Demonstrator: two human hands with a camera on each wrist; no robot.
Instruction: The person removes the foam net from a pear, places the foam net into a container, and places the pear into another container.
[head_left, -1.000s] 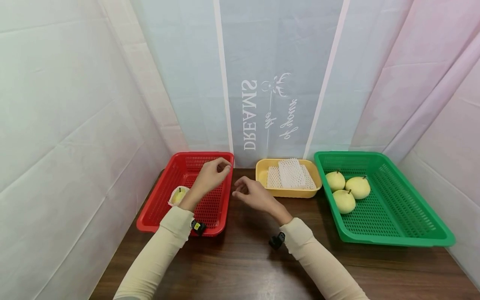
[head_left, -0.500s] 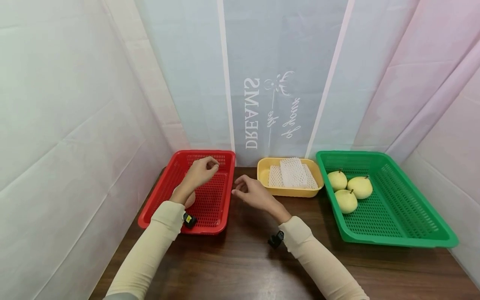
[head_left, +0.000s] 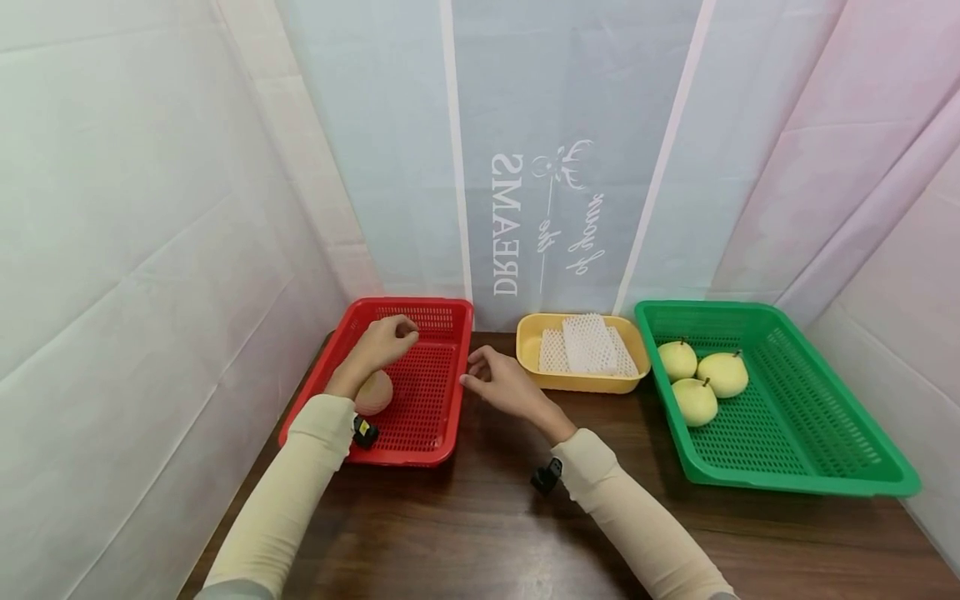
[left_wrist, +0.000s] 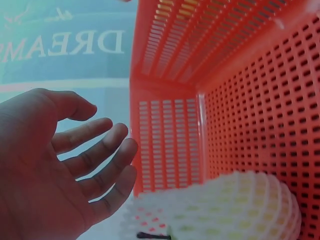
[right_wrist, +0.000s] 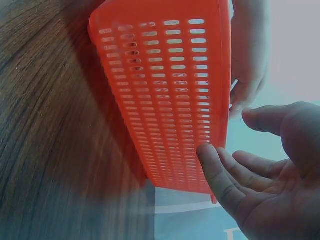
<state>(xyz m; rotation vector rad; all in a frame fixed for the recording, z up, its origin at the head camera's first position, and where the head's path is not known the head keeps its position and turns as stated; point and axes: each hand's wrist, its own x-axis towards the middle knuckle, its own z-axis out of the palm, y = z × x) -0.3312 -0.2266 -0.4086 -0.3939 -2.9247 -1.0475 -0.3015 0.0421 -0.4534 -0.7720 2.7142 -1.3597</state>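
My left hand (head_left: 384, 342) hovers over the red basket (head_left: 442, 454), its fingers loosely bent and holding nothing. Below its wrist, a round fruit in a foam net (head_left: 375, 393) lies in the basket, partly covered by the wrist. The left wrist view shows a pale foam net (left_wrist: 240, 207) around a yellow-green fruit, with a dark stem (left_wrist: 152, 235). Just outside the basket's right side is my right hand (head_left: 506, 383), relaxed and holding nothing. In the right wrist view its fingertips (right_wrist: 207, 152) overlap the basket wall; whether they touch it, I cannot tell.
A yellow tray (head_left: 585, 383) at the back holds white foam nets (head_left: 588, 343). To its right, a green basket (head_left: 810, 482) contains three bare pears (head_left: 694, 402). Everything stands on a dark wooden table (head_left: 480, 525), with cloth hangings behind and at both sides.
My left hand has drifted left over the red basket. A netted pear seen left of that wrist is now out of sight there; a netted fruit shows on its right. The right hand has barely moved.
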